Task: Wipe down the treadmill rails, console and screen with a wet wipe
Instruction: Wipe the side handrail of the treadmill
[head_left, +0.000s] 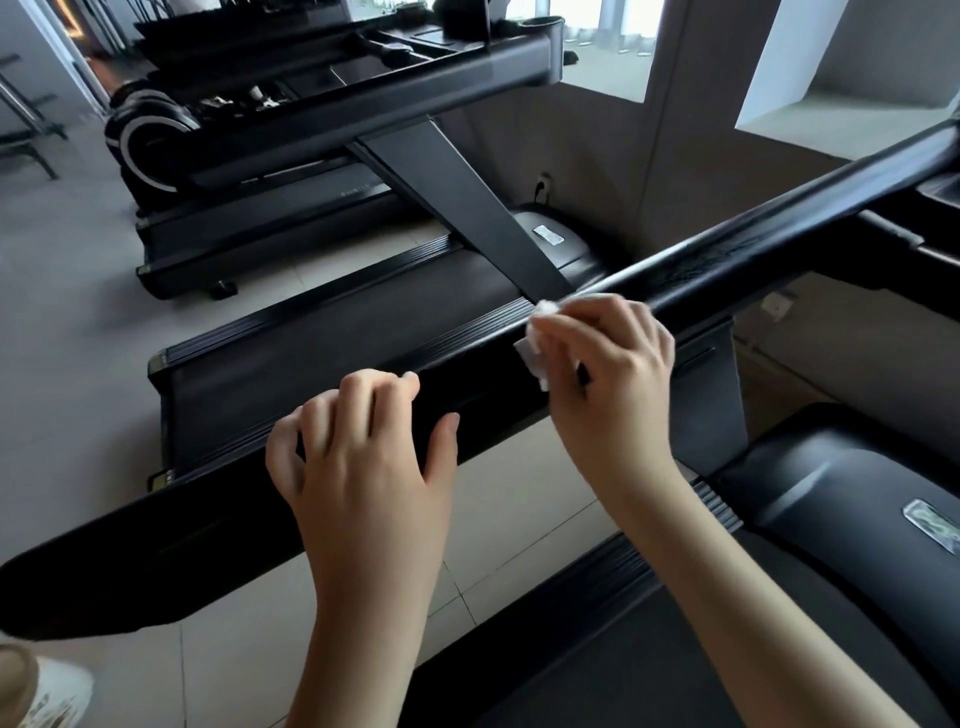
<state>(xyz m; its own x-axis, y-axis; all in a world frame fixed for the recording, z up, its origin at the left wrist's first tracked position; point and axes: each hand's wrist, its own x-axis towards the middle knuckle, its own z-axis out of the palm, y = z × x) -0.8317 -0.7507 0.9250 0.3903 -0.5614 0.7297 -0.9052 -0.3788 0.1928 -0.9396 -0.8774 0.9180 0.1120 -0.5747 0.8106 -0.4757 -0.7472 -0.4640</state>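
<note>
A black treadmill rail (753, 254) runs diagonally from the lower left to the upper right. My right hand (608, 374) pinches a small white wet wipe (535, 345) against the rail near its middle. My left hand (363, 467) rests on the rail lower down, fingers curled over its top edge and thumb on the near side. The treadmill's belt (649, 649) and motor cover (857, 493) lie below at the right. The console and screen are out of view.
A second treadmill (322, 332) stands parallel to the left, its rail and console (415, 67) at the top. Further left are another machine (150, 145) and tiled floor (62, 291). A shoe (36, 691) shows at the bottom left. A wall socket (543, 187) sits behind.
</note>
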